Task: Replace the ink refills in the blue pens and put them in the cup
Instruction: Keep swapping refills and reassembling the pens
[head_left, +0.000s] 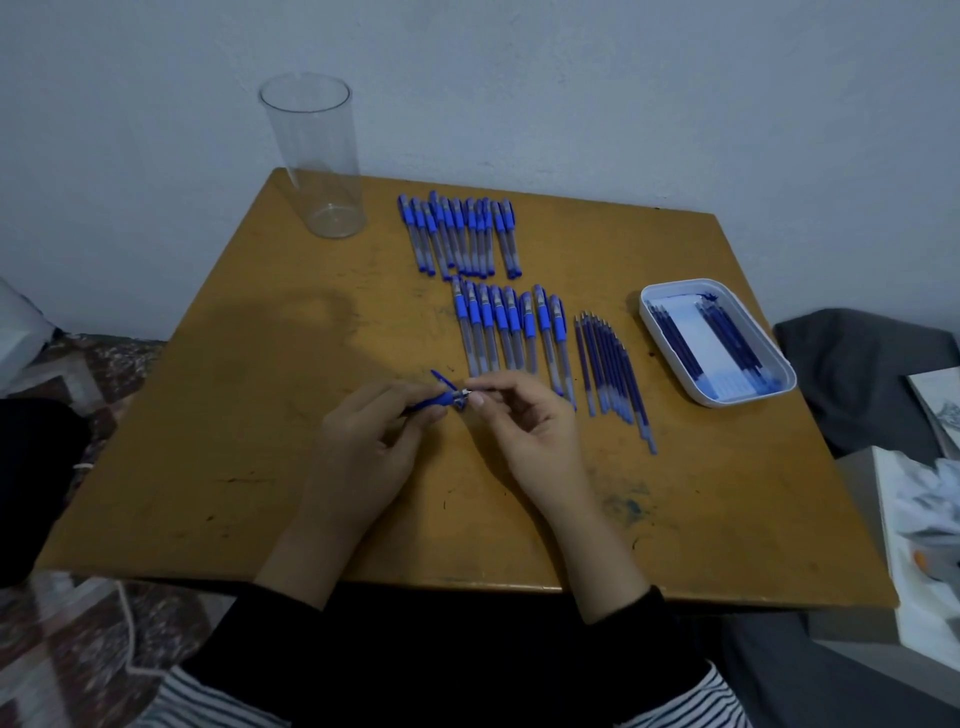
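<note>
Over the middle of the wooden table (260, 441) my left hand (363, 447) grips a blue pen (434, 401) by its blue grip section. My right hand (524, 421) pinches the pen's silver tip end between thumb and fingers. A loose blue cap (442, 381) lies just behind the hands. Two rows of several blue pens lie beyond: a far row (460, 236) and a nearer row (511, 332). Several ink refills (613, 374) lie in a row to the right. A tall clear cup (319, 156) stands upright at the far left corner with nothing in it.
A white tray (779, 384) at the right holds more dark blue refills. A wall rises right behind the table. Grey cloth and papers lie off the right edge, a patterned rug on the floor to the left.
</note>
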